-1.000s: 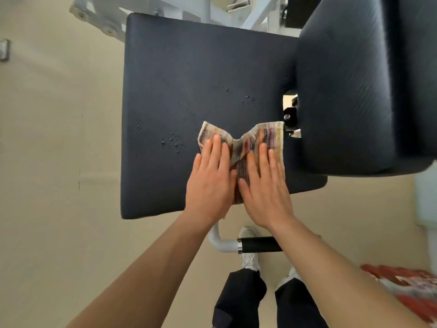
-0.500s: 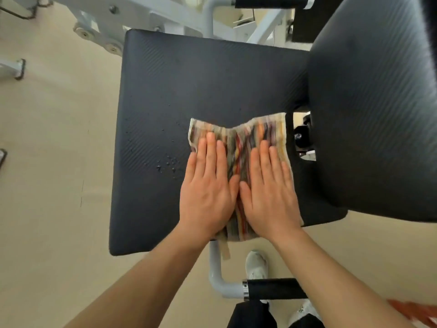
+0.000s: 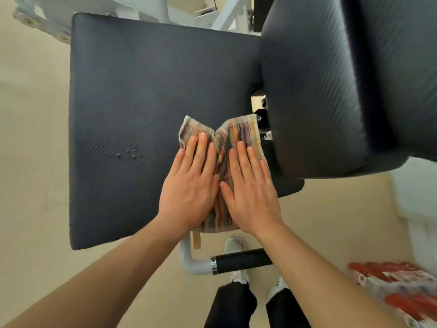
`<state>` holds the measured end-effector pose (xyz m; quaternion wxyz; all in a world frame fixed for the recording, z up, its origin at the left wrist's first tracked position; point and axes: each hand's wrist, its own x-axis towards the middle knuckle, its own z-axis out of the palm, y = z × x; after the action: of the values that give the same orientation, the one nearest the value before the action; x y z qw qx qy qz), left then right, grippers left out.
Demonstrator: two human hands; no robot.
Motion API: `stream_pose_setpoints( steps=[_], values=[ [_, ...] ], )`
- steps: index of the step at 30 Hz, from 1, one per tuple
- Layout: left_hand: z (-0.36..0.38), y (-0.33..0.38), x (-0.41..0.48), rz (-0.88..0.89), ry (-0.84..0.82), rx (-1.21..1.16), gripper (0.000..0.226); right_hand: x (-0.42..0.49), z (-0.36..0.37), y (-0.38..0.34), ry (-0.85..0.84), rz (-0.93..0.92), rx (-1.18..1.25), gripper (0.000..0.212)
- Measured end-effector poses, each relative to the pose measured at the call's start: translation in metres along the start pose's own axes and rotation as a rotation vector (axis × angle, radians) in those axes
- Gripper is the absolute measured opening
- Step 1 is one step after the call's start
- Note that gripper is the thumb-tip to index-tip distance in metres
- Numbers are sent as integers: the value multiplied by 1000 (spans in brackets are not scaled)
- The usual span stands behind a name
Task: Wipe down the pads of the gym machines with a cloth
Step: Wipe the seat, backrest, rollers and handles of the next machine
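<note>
A striped, multicoloured cloth (image 3: 227,138) lies on the black seat pad (image 3: 132,91) of a gym machine, near the pad's right side. Its lower end hangs just over the pad's near edge. My left hand (image 3: 189,183) and my right hand (image 3: 250,190) lie flat side by side on the cloth, fingers pointing away from me, pressing it to the pad. A cluster of water droplets (image 3: 132,152) sits on the pad left of my left hand. A second, thicker black pad (image 3: 331,86) rises on the right, close to the cloth's right edge.
White machine frame (image 3: 42,22) shows behind the seat pad. A white tube with a black grip handle (image 3: 241,260) sticks out below the pad's near edge, above my shoes. A red-and-white patterned object (image 3: 397,287) lies on the beige floor at lower right.
Both hands drew the cloth toward me, so its lower end now hangs over the pad's near edge. The view shifted a little. The droplets remain on the pad.
</note>
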<state>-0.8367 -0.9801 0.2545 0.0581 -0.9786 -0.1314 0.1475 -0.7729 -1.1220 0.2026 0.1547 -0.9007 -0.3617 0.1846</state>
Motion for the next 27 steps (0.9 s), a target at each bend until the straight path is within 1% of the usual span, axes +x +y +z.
stream_pose_setpoints(
  steps=[2, 4, 5, 7, 9, 11, 12, 13, 15, 17, 19, 23, 25, 27],
  values=[
    [3, 18, -6, 57, -16, -28, 63, -25, 3, 27, -47, 21, -17, 72],
    [6, 38, 14, 82, 17, -52, 63, -28, 2, 50, -26, 99, 22, 73],
    [8, 49, 29, 111, 30, -63, 63, -25, 1, 58, 2, 150, 61, 71],
    [11, 73, 58, 176, 43, -56, 64, -17, 0, 71, 82, 292, 134, 60],
    [13, 88, 76, 218, 42, -59, 64, -14, 5, 79, 163, 437, 255, 54],
    [14, 89, 74, 266, 37, -74, 64, -21, 11, 76, 231, 494, 379, 51],
    [14, 84, 65, 309, 32, -78, 64, -28, 14, 71, 237, 469, 388, 52],
    [13, 76, 50, 361, 18, -73, 64, -37, 16, 64, 208, 416, 342, 57],
    [15, 57, 15, 443, -22, -37, 65, -56, 16, 46, 60, 267, 197, 70],
    [15, 37, -10, 489, -34, 9, 65, -69, 14, 30, -73, 162, 142, 76],
    [10, 20, -11, 452, -17, 26, 63, -69, 14, 16, -114, 133, 138, 76],
    [0, -8, 22, 235, 56, 59, 62, -27, 8, -10, -13, 89, 142, 73],
    [-3, -19, 47, 132, 70, 67, 63, 11, 2, -15, 41, 105, 115, 72],
    [-10, -25, 73, 18, 53, 23, 65, 46, -6, -15, 58, 144, 82, 72]
  ],
)
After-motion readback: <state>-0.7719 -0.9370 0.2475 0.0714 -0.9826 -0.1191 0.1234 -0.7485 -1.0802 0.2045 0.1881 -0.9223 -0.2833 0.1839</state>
